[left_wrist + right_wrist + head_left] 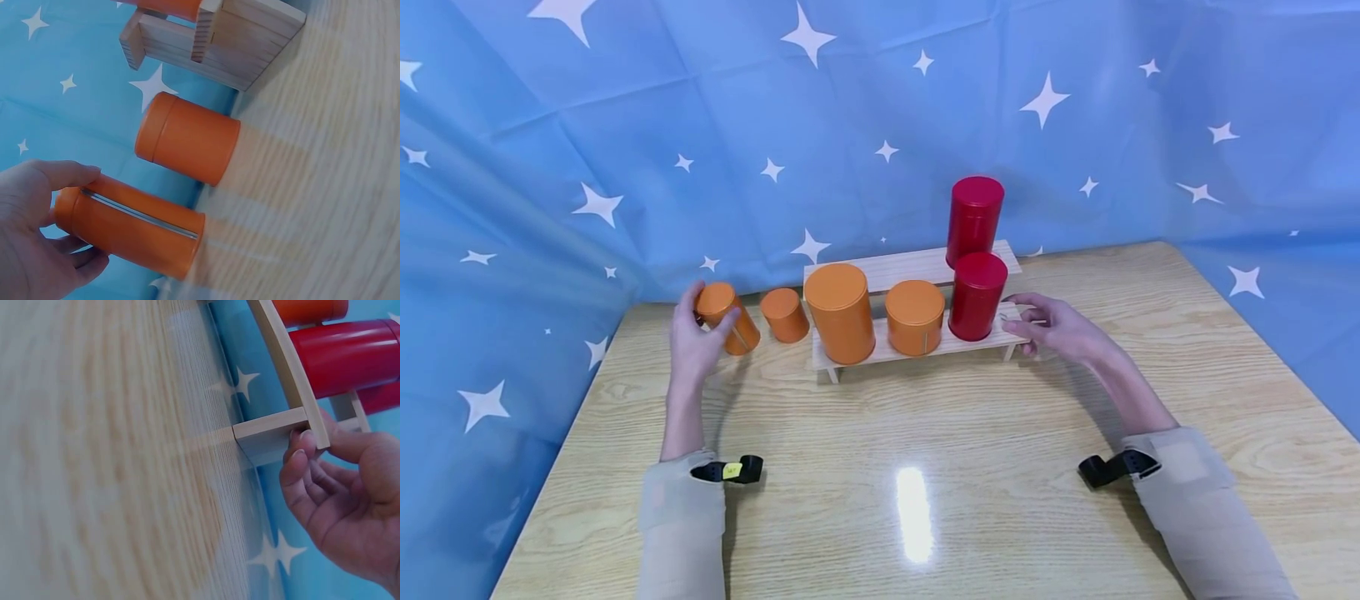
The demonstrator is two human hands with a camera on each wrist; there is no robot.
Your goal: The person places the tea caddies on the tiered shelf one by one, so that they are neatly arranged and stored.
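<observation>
My left hand (694, 337) grips a tall orange canister (743, 332) near its lid, thumb on one side and fingers round the other. In the left wrist view that canister (134, 228) stands on the table with a silvery seam down its side. Just beside it is a shorter orange canister (786, 317), untouched. At the other side my right hand (1054, 327) pinches the right end of a two-step wooden rack (902, 268); the right wrist view shows the thumb above the front plank (284, 359) and curled fingers below.
On the rack's front step stand a large orange canister (842, 321), a squat orange one (914, 321) and a red one (976, 300). Another red canister (974, 218) stands on the back step. A blue star-patterned cloth (850, 100) hangs behind the wooden table (820, 467).
</observation>
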